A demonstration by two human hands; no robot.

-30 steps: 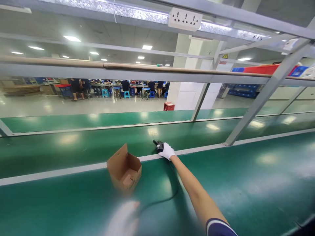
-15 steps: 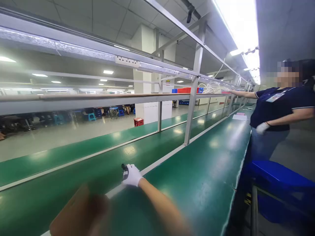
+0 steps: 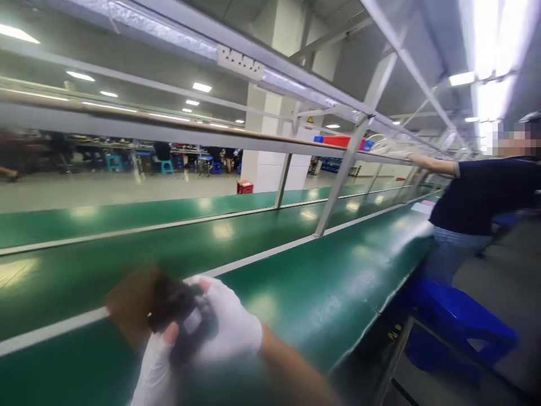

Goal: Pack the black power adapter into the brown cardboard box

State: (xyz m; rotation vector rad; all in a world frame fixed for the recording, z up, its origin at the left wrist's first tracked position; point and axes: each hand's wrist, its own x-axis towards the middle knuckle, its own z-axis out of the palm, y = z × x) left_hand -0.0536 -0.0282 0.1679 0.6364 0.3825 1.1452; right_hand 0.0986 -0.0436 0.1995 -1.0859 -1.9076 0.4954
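Observation:
Both my hands wear white gloves with bare fingertips and are close together at the lower middle. My right hand [image 3: 232,324] is closed around a small black device [image 3: 186,321] with a whitish label. My left hand [image 3: 154,363] is closed at the lower left, its thumb up against the dark device. A brown, flat-sided piece that looks like cardboard [image 3: 127,301] sticks out behind the left thumb and seems held in that hand. Motion blur smears the device and the brown piece. The left fingers behind them are hidden.
A green-topped bench [image 3: 304,287] runs away to the right, with metal posts [image 3: 342,180] and a shelf rail [image 3: 211,133] above. At right a person in a dark shirt [image 3: 486,192] reaches toward white cables [image 3: 386,145]. Blue stool [image 3: 460,316] beside the bench.
My right hand has drawn back toward me with the black device, to the brown piece. My left hand has come into view. The camera view has tilted; the other person leans further over the bench.

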